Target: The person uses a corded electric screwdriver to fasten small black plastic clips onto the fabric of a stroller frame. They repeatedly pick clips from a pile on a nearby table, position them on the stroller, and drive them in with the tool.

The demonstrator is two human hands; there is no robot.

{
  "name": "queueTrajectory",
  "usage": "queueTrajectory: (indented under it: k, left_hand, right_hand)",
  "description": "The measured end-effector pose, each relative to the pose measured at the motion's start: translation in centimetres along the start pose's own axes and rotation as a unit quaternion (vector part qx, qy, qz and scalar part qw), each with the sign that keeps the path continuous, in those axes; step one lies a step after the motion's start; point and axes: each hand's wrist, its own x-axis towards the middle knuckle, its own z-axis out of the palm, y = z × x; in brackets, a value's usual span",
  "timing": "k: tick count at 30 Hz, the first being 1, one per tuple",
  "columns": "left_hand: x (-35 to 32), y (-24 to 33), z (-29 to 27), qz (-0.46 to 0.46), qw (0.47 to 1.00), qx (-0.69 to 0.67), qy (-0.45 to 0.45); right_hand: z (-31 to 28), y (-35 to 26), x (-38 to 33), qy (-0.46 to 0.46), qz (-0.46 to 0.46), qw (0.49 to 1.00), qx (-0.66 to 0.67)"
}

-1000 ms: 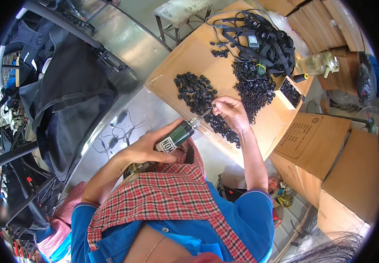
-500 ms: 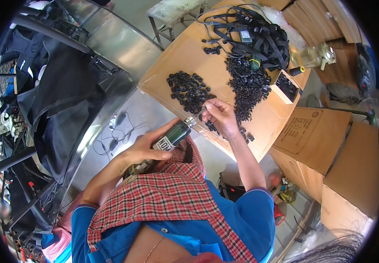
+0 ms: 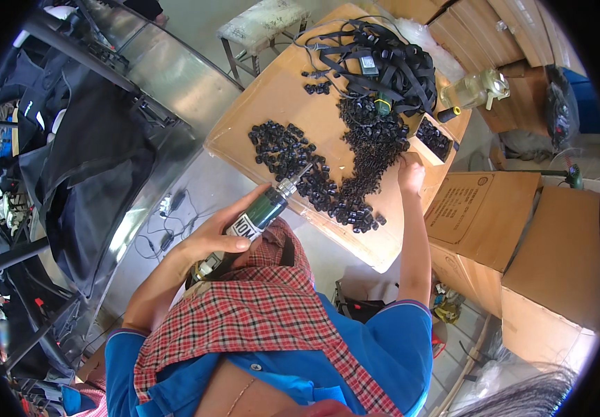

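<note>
My left hand (image 3: 218,235) is wrapped round the green body of an electric screwdriver (image 3: 268,207). Its metal chuck and thin bit point up and away, over the near edge of a heap of black plastic pieces (image 3: 279,147). To the right, my right hand (image 3: 412,175) is down at the near corner of a small open box (image 3: 426,149), by a second heap of small black parts (image 3: 371,156). The fingers of that hand are drawn together and partly hidden; what they hold cannot be made out.
A cardboard-covered table (image 3: 244,121) carries both heaps. Tangled black straps (image 3: 411,66) lie at its far end. A clear jug (image 3: 473,90) stands at the far right. Large cartons (image 3: 484,208) sit to the right, and black fabric on a frame (image 3: 84,153) is at left.
My right hand has left the screwdriver's tip and moved right to the small box. The left hand keeps hold of the screwdriver, and the whole view has shifted slightly.
</note>
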Motion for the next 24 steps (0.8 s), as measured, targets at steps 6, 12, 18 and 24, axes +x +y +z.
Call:
queueTrajectory:
  k: [6, 12, 18, 24]
  left_hand:
    - [-0.7, 0.5, 0.6, 0.063, 0.997, -0.037, -0.001]
    - [-4.6, 3.6, 2.5, 0.177, 0.983, -0.052, 0.01]
    - [-11.3, 4.4, 2.6, 0.292, 0.939, 0.033, 0.176]
    - [-18.0, 3.0, 1.2, 0.375, 0.904, -0.001, 0.204]
  right_hand:
    - [-2.5, -4.6, 3.2, -0.04, 0.062, 0.996, 0.043]
    - [-10.4, -28.1, 8.8, -0.075, -0.017, 0.797, 0.6]
    - [-15.7, -42.7, 9.4, -0.138, -0.153, 0.671, 0.712]
    - [-17.0, -52.1, 7.1, -0.164, -0.272, 0.625, 0.713]
